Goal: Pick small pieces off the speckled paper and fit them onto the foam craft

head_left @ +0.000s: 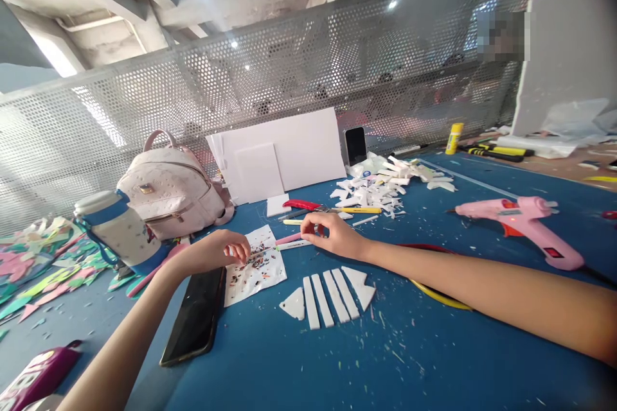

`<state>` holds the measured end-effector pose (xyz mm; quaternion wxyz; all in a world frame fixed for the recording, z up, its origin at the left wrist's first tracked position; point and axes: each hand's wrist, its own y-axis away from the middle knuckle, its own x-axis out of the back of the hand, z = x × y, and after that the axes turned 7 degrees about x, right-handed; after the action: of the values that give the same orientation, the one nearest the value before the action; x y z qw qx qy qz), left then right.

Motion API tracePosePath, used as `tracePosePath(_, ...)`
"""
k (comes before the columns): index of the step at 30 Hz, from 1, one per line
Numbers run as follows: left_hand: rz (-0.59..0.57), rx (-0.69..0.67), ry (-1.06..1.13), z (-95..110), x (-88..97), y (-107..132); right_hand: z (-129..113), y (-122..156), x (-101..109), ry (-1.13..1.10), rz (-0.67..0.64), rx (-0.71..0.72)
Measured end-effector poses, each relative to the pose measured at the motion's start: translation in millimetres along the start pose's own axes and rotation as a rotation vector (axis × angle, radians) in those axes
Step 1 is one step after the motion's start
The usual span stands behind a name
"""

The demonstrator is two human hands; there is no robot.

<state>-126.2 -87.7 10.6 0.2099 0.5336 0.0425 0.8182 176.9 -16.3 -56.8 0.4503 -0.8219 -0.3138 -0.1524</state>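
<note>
My left hand (pixel 222 250) hovers over a white sheet (pixel 254 266) strewn with tiny coloured bits, fingers curled in a pinch on something I cannot make out. My right hand (pixel 332 233) rests on the blue table, fingers pinched at the end of a pink pen-like stick (pixel 289 239). In front of both hands lie several white foam strips and two triangles (pixel 332 294) in a row. A black phone (pixel 195 316) lies flat beside my left forearm.
A pink glue gun (pixel 523 221) lies at right. A pile of white foam scraps (pixel 385 183), red-handled scissors (pixel 301 205) and white boards (pixel 284 154) sit behind. A pink backpack (pixel 171 189) and bottle (pixel 118 228) stand at left. A perforated metal fence (pixel 308 77) bounds the table.
</note>
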Motion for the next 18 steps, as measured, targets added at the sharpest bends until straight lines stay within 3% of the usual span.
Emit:
tracePosePath(5,0.076,0.016,-0.067,-6,-1.7,-6,0,0,0,0.002,-0.007,-0.005)
tracePosePath(10,0.075,0.01,-0.093,-10,-4.8,-11,-1,0,1,0.014,-0.006,-0.004)
tracePosePath(16,0.354,-0.01,-0.173,-22,-2.1,-15,0,0,0,0.016,-0.003,-0.005)
tracePosePath(18,0.369,0.017,-0.195,-25,-2.5,-16,0,0,0,0.014,0.0,0.0)
